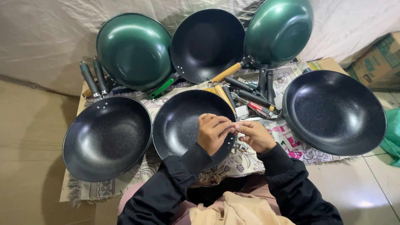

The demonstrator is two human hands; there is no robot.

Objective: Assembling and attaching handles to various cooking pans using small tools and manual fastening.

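Left hand: my left hand point(213, 132) hovers over the near rim of the middle pan point(189, 125); fingers curled and pressed together, tips meeting the other hand.
Right hand: my right hand point(256, 135) comes in from the other side, thumb and forefinger pinching toward the left fingertips; whatever sits between them is too small to make out.
Middle pan: black, round, deep, with a speckled non-stick bowl; it lies face up right under my hands, I'd say so the work stays close to my lap.
Left pan: a second speckled black pan point(107, 137) lies beside it, rims nearly touching, 2 rivet dots on its far wall.
Right pan: a third black pan point(334, 111) rests face up, well apart from my hands.
Back row: 3 pans lean against the draped sheet point(41, 37); 2 show glossy green undersides point(134, 50) point(278, 30), 1 black bowl point(207, 43) faces me. Tilting them saves room, I reckon.
Handles: loose handles point(250, 96), dark, wood-toned and 1 green, lie heaped between the rows within reach; 2 dark grips point(93, 78) stand by the left pan.
Cloth: a patterned, fringed mat point(233, 164) cushions everything on the floor.
Box: a cardboard carton point(377, 62) sits at far right.
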